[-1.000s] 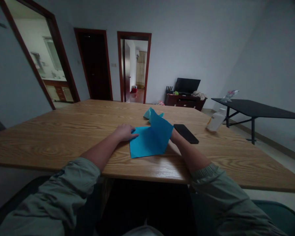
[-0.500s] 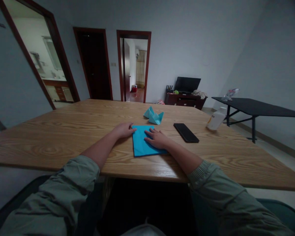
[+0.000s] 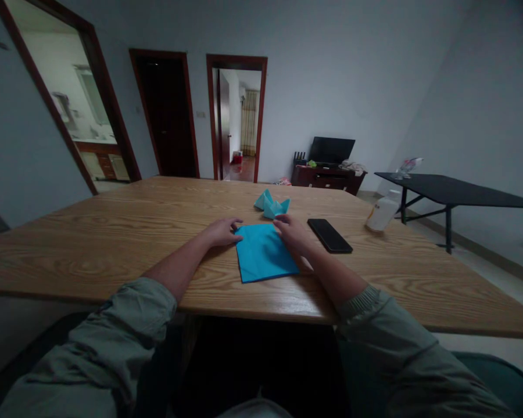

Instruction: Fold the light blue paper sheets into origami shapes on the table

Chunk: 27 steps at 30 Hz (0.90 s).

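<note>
While both forearms reach forward over a brown wood-grain table (image 3: 157, 212), a flat, bright-blue sheet of paper (image 3: 267, 258) lies between the person's two hands. It looks nearly square, with no clear long axis, its near side slightly slanted. The left hand (image 3: 221, 233) is at the far left corner, relaxed, thumb on the paper and fingers apart from it. The right hand (image 3: 293, 233) is bent over the far right corner; whether it pinches the paper cannot be told. Both hands are about equally near.

Just beyond the far edge stands a pale-blue folded paper figure (image 3: 272, 206), close to the right fingertips. A black rectangular phone (image 3: 330, 235) lies right of the right hand. Wood grain shows widely leftward, and a narrower strip runs between the paper and the table's near edge.
</note>
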{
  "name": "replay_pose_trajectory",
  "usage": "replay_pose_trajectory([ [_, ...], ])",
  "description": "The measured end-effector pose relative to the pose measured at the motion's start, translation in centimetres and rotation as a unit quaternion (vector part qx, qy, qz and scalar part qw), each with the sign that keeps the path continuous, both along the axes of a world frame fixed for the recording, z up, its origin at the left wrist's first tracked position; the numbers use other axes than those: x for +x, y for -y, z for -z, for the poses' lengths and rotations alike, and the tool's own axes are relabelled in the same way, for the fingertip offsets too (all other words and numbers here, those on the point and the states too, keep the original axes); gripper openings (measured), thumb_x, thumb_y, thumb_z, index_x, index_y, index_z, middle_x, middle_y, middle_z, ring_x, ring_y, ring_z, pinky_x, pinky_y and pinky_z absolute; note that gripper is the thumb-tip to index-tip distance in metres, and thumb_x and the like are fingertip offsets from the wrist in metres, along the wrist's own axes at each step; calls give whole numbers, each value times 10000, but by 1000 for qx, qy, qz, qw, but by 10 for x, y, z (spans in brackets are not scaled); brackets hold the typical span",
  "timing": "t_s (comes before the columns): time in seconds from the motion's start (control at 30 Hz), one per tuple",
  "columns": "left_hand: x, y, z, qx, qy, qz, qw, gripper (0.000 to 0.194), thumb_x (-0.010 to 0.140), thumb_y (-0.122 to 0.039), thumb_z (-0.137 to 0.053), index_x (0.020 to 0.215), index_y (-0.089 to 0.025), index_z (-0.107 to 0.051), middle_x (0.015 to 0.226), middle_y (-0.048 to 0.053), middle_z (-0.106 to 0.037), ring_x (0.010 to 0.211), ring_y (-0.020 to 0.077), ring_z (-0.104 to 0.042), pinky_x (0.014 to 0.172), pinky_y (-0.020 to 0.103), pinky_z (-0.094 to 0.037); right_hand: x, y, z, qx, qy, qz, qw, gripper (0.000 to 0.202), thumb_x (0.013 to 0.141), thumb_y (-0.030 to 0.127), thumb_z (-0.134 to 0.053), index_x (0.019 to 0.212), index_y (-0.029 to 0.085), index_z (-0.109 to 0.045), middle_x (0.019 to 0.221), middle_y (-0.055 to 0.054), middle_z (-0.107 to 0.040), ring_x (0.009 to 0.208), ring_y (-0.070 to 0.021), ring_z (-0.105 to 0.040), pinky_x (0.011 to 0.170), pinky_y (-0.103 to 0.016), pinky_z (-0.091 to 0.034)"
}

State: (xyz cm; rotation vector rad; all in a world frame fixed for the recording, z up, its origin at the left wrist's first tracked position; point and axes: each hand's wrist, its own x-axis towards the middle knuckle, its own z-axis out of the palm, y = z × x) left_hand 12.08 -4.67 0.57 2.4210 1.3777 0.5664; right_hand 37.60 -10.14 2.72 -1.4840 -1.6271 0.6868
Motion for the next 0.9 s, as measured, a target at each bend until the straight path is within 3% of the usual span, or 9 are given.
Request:
replay_pose_trajectory([
  [0.07,-1,0,0,4,1,-11,1000,668,673,-489,-672,1274,-238,-523,1065,52,-642,882,190,-610,752,259,-455,4,-3,-3,-50,-127,36,990,303,829,408,-519,1042,203,-583,1120,-85,-587,939,-232,-582,706,-335,-514],
  [0.2,-2,1,0,21,-9,-30,999,628,665,-518,-669,1227,-260,-563,1062,50,-643,899,206,-601,736,267,-441,9,-7,-6,-181,-305,81,931,284,795,415,-549,977,197,-544,1025,-97,-568,812,-201,-593,563,-284,-513],
  [0.37,-1,3,-2,26,-7,-38,999,642,664,-524,-670,1241,-267,-554,1025,52,-652,875,211,-604,718,272,-433,8,-4,-10,-190,-415,71,887,226,823,362,-521,981,203,-493,851,-56,-558,625,-136,-577,474,-220,-468],
  [0.5,-3,1,0,32,-2,-47,998,644,662,-537,-667,1237,-267,-557,1011,57,-653,882,216,-604,724,274,-430,3,3,-9,-232,-400,-36,886,176,842,354,-501,885,185,-519,786,-49,-586,559,-117,-551,485,-217,-473],
  [0.63,-4,-3,3,34,5,-49,998,646,654,-540,-676,1224,-257,-567,1009,65,-653,875,218,-606,729,277,-431,-6,11,-5,-267,-315,-74,908,159,764,268,-619,887,185,-560,794,-47,-626,650,-158,-598,586,-277,-521],
  [0.77,-6,-7,6,2,49,-38,998,660,643,-519,-701,1226,-241,-563,980,64,-651,826,202,-617,701,268,-446,-13,17,-2,-228,-247,-126,933,269,695,161,-669,953,195,-601,897,-51,-671,781,-191,-627,691,-323,-530],
  [0.9,-5,-12,8,-51,173,-47,983,749,609,-496,-750,1265,-221,-513,975,72,-644,784,184,-626,692,277,-472,-15,16,-3,-141,-271,-150,940,343,683,125,-642,1013,206,-602,1007,-46,-675,894,-208,-631,806,-358,-512],
])
